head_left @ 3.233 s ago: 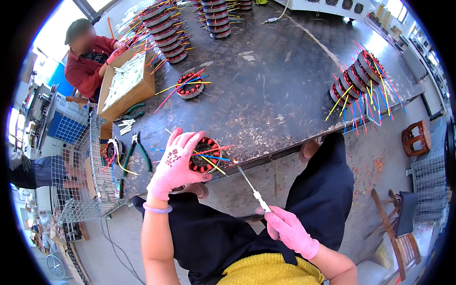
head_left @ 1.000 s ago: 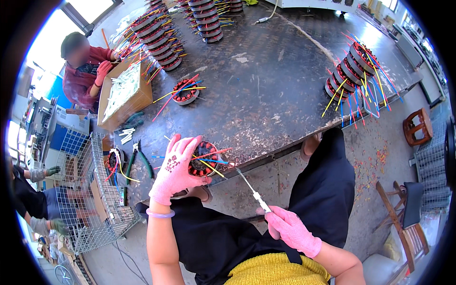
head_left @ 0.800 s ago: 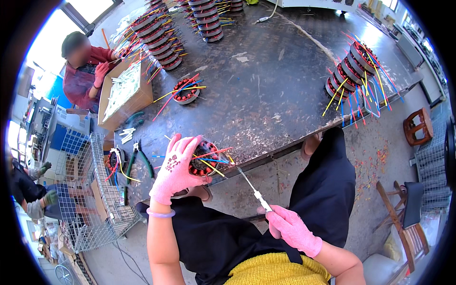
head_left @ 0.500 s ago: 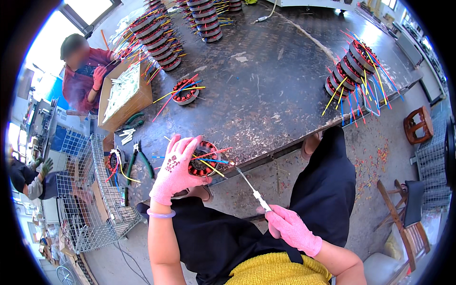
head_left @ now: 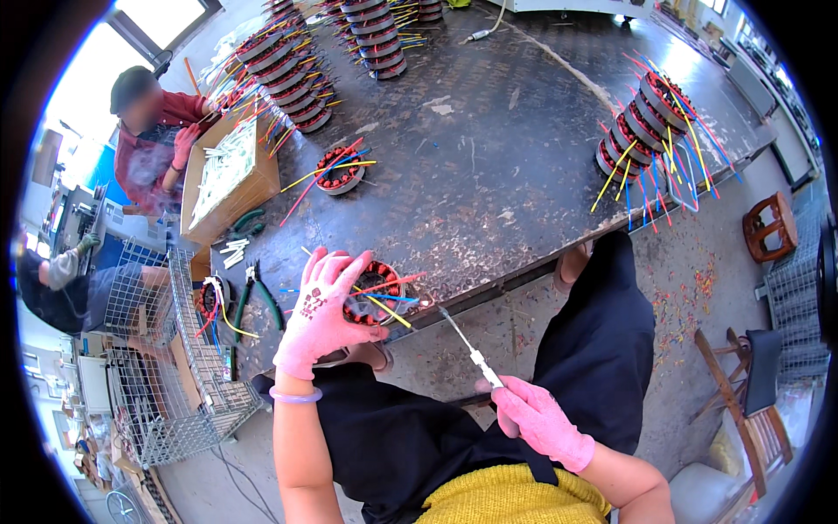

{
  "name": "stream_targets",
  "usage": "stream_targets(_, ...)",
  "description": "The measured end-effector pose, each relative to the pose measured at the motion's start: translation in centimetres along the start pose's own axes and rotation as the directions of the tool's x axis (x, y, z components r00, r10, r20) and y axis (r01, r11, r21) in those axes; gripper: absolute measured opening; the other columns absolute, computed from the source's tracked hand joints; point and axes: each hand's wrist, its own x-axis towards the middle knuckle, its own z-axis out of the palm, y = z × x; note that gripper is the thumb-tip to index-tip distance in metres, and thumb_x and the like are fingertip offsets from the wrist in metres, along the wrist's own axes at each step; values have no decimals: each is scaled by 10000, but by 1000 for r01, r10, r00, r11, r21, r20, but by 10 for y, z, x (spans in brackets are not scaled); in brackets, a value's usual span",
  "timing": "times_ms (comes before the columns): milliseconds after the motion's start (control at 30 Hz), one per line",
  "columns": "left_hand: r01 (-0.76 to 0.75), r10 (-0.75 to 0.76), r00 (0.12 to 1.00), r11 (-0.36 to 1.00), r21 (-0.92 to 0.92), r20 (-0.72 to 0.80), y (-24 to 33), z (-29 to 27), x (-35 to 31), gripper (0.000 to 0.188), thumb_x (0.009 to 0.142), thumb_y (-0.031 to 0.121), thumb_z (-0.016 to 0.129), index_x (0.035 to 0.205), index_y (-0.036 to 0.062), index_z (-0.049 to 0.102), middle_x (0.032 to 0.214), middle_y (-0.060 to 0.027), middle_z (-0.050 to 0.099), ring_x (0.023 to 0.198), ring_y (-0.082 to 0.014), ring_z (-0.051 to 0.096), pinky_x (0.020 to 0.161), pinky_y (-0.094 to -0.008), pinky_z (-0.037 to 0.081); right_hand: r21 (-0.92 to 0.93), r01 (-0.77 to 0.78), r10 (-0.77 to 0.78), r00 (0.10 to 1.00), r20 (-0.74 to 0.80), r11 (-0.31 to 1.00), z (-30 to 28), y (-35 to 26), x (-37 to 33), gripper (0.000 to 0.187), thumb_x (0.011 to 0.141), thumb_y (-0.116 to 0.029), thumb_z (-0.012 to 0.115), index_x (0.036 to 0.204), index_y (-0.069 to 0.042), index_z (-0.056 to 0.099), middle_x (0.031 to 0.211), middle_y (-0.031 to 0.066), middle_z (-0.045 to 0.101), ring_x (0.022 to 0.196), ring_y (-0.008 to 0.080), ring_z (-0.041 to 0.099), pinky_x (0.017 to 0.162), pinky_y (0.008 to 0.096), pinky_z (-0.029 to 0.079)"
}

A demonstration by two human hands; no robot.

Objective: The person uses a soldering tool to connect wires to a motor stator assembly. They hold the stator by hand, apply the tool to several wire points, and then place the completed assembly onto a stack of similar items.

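A ring-shaped motor stator with red windings sits at the table's near edge. My left hand, in a pink glove, grips its left side, fingers over the top and thumb low by the near rim. Red, blue and yellow wires stick out to the right. My right hand, also gloved in pink, is closed round a slim tool with a white collar and thin metal rod. The rod's tip points at the wire ends, just apart from them, near a small reddish glow. Faint smoke hangs over the stator.
Another stator lies farther back; stacks stand at far left and right. Green-handled pliers and white tubes lie left, near a cardboard box. A co-worker is beyond; a wire cage stands left.
The bright flame at the wire ends has shrunk to a dim glow, and smoke shows over the stator. My right hand and its tool have shifted slightly right. My left hand stays almost still.
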Motion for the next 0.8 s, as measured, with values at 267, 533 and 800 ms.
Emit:
stream_targets(267,-184,184,983,983,10,-8,-7,-1,0,975,526,275,864,1429,150,520,1353,-93,539,1386,-350,400,1227,-521,207,-71,-54,57,998,38,996,0,-6,-1,370,1063,-246,471,1320,0,570,702,-34,465,607,51,434,568,222,358)
stream_targets(533,-160,159,987,987,-23,-19,-7,0,2,1015,481,289,896,1413,138,523,1310,-93,554,1379,-352,403,1228,-524,203,16,-53,52,998,41,998,-2,2,0,363,1061,-249,469,1315,-13,575,693,-28,471,596,57,431,560,226,349)
stream_targets(800,-178,179,982,984,33,-56,-9,-3,-1,1039,477,413,888,1402,97,533,1289,-129,566,1352,-353,434,1219,-547,201,104,-83,80,996,29,991,3,-7,0,345,1053,-220,506,1304,6,574,663,-37,474,570,61,394,534,231,316)
